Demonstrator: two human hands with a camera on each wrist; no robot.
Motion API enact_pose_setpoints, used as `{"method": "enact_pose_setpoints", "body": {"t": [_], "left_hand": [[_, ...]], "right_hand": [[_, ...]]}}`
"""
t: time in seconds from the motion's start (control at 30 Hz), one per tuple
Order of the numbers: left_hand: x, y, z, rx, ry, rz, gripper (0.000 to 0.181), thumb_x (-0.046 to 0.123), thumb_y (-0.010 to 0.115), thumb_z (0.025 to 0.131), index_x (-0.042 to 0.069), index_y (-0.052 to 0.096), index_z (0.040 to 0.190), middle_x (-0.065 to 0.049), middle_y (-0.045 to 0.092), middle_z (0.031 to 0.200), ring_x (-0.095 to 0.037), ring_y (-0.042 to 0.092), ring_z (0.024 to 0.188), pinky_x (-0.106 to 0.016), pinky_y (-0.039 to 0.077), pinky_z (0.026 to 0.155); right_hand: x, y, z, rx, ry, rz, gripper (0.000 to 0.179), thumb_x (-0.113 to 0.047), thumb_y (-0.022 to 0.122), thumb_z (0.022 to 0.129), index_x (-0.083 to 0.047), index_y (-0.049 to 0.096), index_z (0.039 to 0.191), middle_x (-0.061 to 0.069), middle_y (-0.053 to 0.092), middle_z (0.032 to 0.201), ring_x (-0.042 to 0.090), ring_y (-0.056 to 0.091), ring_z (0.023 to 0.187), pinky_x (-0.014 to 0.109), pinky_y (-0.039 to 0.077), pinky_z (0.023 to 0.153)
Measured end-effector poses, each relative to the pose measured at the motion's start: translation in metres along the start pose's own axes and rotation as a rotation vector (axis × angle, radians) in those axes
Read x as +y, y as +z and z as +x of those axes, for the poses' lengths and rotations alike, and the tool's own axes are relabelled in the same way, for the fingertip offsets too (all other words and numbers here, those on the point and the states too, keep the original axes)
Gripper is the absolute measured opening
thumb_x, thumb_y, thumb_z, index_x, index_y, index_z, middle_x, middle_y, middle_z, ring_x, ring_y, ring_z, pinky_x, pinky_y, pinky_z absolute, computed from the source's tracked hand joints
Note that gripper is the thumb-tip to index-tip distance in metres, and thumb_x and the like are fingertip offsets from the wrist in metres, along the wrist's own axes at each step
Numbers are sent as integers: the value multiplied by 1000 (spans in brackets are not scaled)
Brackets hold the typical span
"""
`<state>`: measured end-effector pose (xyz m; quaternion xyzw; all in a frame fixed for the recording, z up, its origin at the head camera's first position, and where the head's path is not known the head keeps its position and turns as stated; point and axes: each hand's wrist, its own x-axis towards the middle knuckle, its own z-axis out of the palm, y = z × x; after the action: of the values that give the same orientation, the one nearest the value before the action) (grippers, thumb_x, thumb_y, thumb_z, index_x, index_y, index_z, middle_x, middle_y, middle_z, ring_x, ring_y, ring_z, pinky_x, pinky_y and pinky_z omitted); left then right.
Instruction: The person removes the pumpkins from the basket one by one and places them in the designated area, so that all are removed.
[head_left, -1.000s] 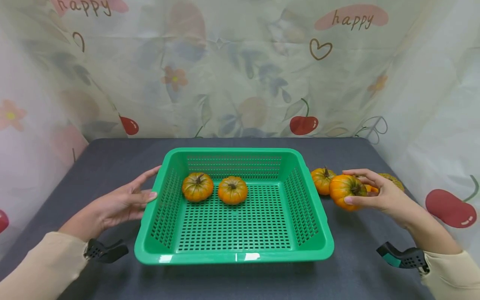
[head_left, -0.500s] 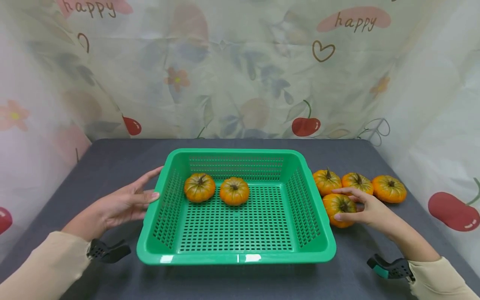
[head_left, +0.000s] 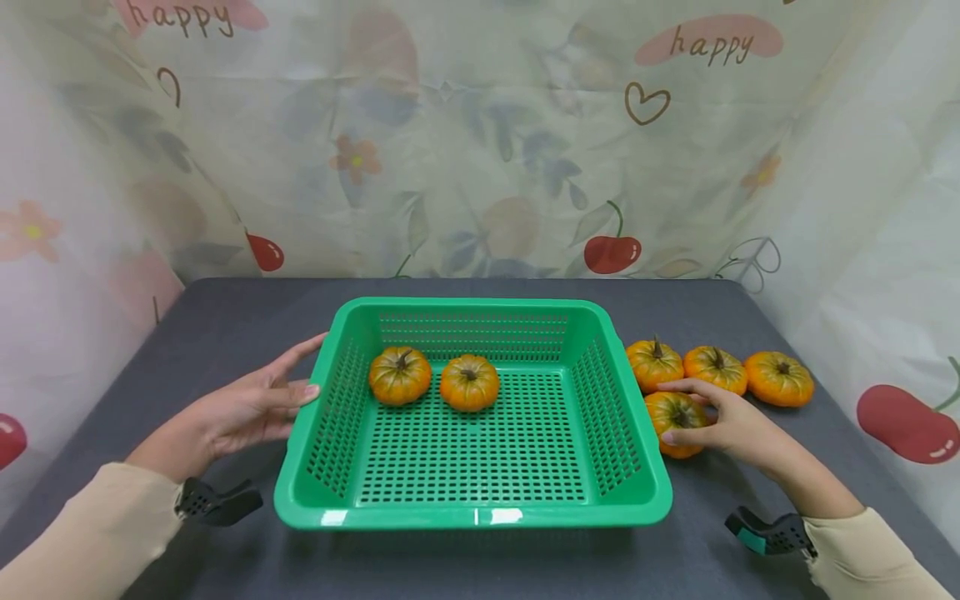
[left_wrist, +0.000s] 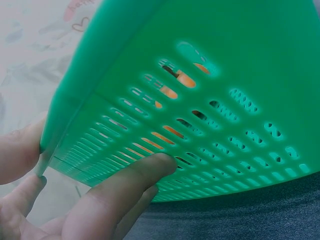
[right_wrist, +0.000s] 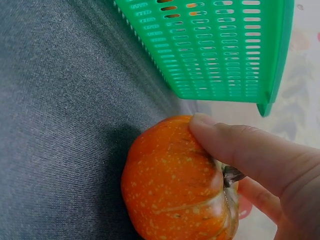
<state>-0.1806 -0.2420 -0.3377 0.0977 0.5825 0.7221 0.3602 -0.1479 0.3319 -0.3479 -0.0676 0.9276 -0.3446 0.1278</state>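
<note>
A green plastic basket [head_left: 472,515] with slotted walls stands mid-table. Two small orange pumpkins, a left one [head_left: 400,376] and a right one [head_left: 469,383], sit inside it toward the back left. My left hand [head_left: 240,412] grips the basket's left rim; in the left wrist view its thumb is at the edge and its fingers [left_wrist: 125,185] lie against the outer wall. Just outside the basket's right wall, my right hand [head_left: 731,425] holds another pumpkin [right_wrist: 175,180] between thumb and fingers, low over the dark cloth. The palm hides part of its right side.
Behind the right hand, three more pumpkins line up: one by the basket [head_left: 654,365], a middle one [head_left: 716,369] and a right one [head_left: 779,378]. Dark grey cloth [head_left: 247,317] covers the table. Patterned curtains [head_left: 465,167] enclose its back and sides.
The right hand has brought its pumpkin toward me and slightly left, down beside the basket, revealing the row behind. The left hand keeps its hold on the rim.
</note>
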Motion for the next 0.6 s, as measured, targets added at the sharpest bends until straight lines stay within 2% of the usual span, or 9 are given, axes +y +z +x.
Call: {"method": "enact_pose_setpoints", "body": {"t": [0.6], "left_hand": [[1,2,0,11,-3,10,82,8,47,102,38,-8,154,-3,56,132,-31,66,110,-52,52,92]], "right_hand": [[-4,0,2,-4,-11,-33,69,-39,74,84,-13,47,142,28,39,146,51,38,128,67,40,95]]}}
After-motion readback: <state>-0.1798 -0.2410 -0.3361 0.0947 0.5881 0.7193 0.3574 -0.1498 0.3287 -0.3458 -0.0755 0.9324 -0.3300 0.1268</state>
